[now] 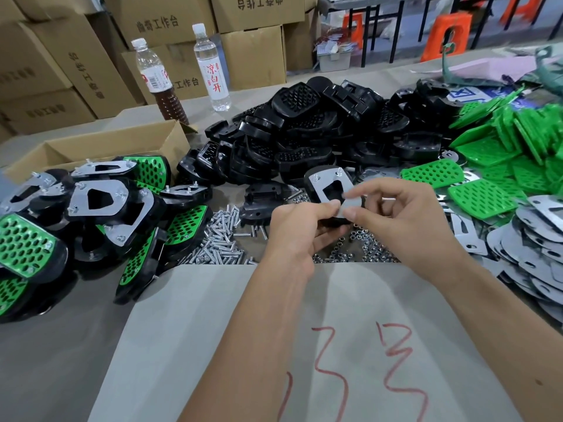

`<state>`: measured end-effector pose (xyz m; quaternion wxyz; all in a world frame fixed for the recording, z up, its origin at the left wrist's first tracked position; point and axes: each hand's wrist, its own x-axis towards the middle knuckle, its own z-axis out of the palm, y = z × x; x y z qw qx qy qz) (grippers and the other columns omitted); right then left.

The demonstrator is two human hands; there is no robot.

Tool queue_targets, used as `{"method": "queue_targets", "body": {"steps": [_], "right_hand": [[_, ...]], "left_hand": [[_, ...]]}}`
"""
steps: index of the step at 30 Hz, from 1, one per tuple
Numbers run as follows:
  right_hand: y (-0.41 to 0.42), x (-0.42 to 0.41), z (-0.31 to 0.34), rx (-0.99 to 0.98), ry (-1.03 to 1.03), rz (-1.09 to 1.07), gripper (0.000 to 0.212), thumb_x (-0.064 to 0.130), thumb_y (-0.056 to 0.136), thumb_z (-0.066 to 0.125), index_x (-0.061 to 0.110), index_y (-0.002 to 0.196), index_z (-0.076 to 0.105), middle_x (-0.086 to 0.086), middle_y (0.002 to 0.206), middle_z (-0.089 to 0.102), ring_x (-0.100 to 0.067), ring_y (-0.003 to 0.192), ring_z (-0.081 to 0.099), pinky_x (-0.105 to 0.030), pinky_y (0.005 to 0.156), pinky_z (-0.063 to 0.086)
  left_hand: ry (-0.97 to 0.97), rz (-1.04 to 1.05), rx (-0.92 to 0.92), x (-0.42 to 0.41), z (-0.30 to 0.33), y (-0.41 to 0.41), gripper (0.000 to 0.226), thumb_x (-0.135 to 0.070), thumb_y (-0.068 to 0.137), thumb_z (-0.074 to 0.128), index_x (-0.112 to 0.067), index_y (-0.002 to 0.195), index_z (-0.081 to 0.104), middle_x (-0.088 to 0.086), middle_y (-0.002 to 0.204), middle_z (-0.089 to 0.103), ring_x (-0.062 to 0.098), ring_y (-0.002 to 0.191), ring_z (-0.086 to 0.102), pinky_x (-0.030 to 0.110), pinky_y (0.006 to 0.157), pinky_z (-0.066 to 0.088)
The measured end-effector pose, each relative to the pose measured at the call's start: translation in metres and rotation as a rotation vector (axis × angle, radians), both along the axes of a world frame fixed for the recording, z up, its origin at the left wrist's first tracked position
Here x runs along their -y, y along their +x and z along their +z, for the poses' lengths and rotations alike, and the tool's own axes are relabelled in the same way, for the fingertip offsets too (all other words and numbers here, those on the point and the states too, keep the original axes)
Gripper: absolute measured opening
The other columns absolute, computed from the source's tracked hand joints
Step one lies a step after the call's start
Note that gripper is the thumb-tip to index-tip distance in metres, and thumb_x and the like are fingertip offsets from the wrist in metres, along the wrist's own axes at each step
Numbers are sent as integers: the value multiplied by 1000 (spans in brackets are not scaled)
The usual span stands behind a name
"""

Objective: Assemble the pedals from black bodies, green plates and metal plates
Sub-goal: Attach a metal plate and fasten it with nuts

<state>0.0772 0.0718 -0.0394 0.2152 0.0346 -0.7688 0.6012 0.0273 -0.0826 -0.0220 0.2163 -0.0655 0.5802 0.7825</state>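
From the head camera, the left hand [300,229] grips a half-built pedal [330,193] from below, above the loose nuts [365,251]; the right hand [396,214] pinches its metal plate [332,188] at the near edge. The pedal looks rigid and light — best held by the black rim, clear of the protruding screws.

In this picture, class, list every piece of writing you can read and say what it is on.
"凉白开": clear water bottle.
"工作台": cardboard boxes behind the table, some upside down.
Red handwritten marks: grey sheet, not legible.
Amber drink bottle label: too small.
Blue-and-white sign: partly hidden, unreadable.
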Motion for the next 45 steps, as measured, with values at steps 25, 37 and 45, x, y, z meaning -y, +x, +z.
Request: {"method": "queue_targets", "body": {"steps": [25,37,45], "right_hand": [[-4,-2,-2,-83,-94,77,12,26,89,78,20,99,75,-6,64,52,-22,48,52,-33,46,48],[-4,-1,-3,-85,-113,37,8,19,90,75,22,97,79,-14,68,54,-17,45,58,-31,45,48],[-9,3,-5,-86,-187,-95,17,18,82,86,17,79,69,-6,57,56,-23,44,61,-36,44,51]], "left_hand": [[224,-50,-22,2,1,-3,28,-15,105,58,2,125,67,18,105,77,29,84,78,40,68,65],[256,-14,-26,-3,-5,-3,30,-13,104,60,5,127,65,23,109,77,31,88,79,40,71,65],[325,13,-7,-6,-5,-2,28,-9,105,59,7,128,62,23,107,77,31,87,79,40,68,65]]}}
